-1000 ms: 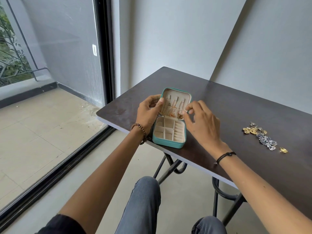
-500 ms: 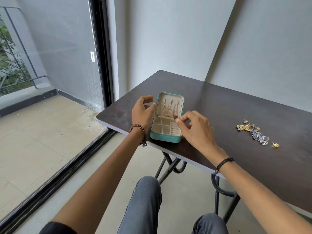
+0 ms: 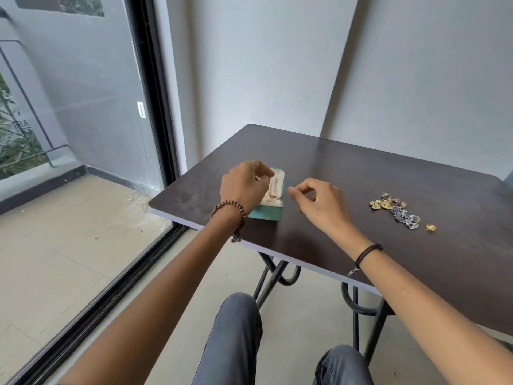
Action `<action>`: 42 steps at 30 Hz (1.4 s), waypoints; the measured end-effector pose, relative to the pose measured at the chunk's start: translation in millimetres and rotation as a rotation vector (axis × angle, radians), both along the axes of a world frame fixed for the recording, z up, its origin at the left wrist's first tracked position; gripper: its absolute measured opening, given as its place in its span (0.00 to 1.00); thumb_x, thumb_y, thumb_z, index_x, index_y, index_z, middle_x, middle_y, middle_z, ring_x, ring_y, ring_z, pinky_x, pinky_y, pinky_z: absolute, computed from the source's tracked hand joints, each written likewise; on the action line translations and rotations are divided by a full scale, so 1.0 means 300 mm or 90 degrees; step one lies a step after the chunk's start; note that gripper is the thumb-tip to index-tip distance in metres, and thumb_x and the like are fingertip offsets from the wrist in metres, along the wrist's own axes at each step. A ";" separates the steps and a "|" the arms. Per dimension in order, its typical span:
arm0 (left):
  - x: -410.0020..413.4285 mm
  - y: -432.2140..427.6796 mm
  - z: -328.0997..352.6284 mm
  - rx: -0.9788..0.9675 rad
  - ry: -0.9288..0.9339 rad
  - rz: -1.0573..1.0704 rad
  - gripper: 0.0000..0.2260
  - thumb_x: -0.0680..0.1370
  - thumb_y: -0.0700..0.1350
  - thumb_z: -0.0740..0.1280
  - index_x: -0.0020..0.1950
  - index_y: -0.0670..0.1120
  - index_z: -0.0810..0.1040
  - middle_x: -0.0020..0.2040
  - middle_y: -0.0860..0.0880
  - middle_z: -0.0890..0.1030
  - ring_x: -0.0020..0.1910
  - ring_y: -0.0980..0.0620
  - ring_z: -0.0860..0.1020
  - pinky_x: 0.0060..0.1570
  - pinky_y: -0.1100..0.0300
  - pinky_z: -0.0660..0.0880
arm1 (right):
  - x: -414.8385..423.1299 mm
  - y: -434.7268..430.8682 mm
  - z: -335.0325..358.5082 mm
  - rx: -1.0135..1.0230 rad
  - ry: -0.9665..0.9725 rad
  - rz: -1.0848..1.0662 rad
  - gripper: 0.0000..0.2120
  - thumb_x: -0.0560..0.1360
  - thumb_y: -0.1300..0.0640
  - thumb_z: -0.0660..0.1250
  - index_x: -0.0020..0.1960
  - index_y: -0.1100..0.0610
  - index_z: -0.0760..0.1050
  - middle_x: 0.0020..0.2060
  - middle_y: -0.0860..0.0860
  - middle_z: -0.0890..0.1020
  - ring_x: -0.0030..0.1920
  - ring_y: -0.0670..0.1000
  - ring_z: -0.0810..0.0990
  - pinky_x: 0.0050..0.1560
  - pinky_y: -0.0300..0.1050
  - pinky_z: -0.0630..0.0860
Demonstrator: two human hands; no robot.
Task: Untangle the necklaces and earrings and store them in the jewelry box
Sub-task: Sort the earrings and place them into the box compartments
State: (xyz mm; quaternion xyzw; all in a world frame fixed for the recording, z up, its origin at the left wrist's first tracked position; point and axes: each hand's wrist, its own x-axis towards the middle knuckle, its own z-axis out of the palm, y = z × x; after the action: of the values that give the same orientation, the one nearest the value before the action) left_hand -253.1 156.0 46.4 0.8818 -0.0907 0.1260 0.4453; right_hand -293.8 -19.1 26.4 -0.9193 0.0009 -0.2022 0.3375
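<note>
A small teal jewelry box [image 3: 268, 212] stands open near the front left edge of the dark table [image 3: 361, 173]. Thin necklaces [image 3: 274, 187] hang inside its upright lid. My left hand [image 3: 244, 184] covers the box's left half, with curled fingers holding the lid's top edge. My right hand [image 3: 319, 204] hovers just right of the box and does not touch it; its thumb and forefinger are pinched together, with nothing visible between them. A tangle of gold and silver-blue jewelry [image 3: 397, 209] lies to the right, with a single gold earring [image 3: 430, 227] beside it.
The table stands against a grey wall, with its front edge [image 3: 305, 262] above my knees. A glass sliding door [image 3: 83, 134] with a black frame is to the left. Black metal table legs [image 3: 277, 273] show below the edge.
My right hand has left the box's lid and drawn back to the right. My left hand has moved across the front of the box. The camera has tilted up.
</note>
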 end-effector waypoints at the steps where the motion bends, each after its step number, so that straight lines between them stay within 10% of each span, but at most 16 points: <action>1: -0.009 -0.021 0.011 0.008 -0.008 -0.018 0.08 0.75 0.44 0.65 0.46 0.54 0.83 0.45 0.57 0.84 0.48 0.56 0.81 0.52 0.54 0.79 | -0.009 -0.011 0.008 0.003 0.002 -0.002 0.11 0.78 0.44 0.69 0.45 0.51 0.82 0.32 0.40 0.79 0.40 0.48 0.82 0.43 0.45 0.77; 18: -0.117 -0.674 -0.012 0.085 0.011 -0.295 0.10 0.75 0.43 0.66 0.51 0.51 0.84 0.50 0.51 0.85 0.52 0.50 0.82 0.55 0.52 0.79 | -0.208 -0.546 0.029 -0.041 0.047 -0.204 0.04 0.73 0.52 0.75 0.47 0.49 0.82 0.46 0.48 0.86 0.48 0.51 0.83 0.48 0.44 0.77; 27: -0.122 -0.975 -0.080 0.395 -0.201 -0.395 0.15 0.81 0.45 0.62 0.66 0.49 0.77 0.63 0.49 0.78 0.66 0.47 0.69 0.62 0.52 0.67 | -0.280 -0.808 -0.044 -0.080 0.095 -0.298 0.15 0.72 0.52 0.76 0.57 0.54 0.81 0.55 0.53 0.82 0.54 0.54 0.81 0.53 0.44 0.73; 42: -0.131 -1.087 -0.112 0.468 -0.261 -0.350 0.11 0.81 0.44 0.61 0.59 0.49 0.80 0.57 0.51 0.80 0.64 0.48 0.68 0.54 0.57 0.64 | -0.277 -0.867 -0.072 -0.086 0.141 -0.265 0.11 0.77 0.56 0.72 0.59 0.57 0.83 0.53 0.55 0.85 0.56 0.54 0.82 0.52 0.36 0.68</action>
State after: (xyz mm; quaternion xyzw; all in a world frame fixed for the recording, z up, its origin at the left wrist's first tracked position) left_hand -292.4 -170.1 12.8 0.8810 -0.4435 0.1341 0.0953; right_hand -376.7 -279.1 4.9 -0.9364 0.2138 -0.1651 0.2239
